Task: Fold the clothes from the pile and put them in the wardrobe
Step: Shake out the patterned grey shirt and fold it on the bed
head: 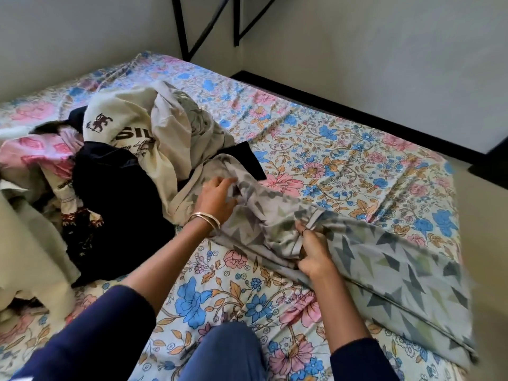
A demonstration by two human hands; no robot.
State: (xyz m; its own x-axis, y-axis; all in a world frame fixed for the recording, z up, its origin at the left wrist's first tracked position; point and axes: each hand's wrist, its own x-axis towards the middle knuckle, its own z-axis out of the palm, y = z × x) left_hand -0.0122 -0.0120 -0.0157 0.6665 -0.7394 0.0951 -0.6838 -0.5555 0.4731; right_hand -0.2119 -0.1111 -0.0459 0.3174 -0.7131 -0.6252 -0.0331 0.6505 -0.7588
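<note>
Task early: pile (104,160) on bed (330,149) mostly unfolded, wardrobe unseen. Right hand (313,254) bunched grey triangle-print cloth (371,259); left hand (217,199) apparently pinched its other end, motion-blurred.

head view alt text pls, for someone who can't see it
Both hands hold a grey triangle-print cloth on a floral bedsheet: the right hand grips a bunched fold, the left hand pinches it nearer a clothes pile.
</note>
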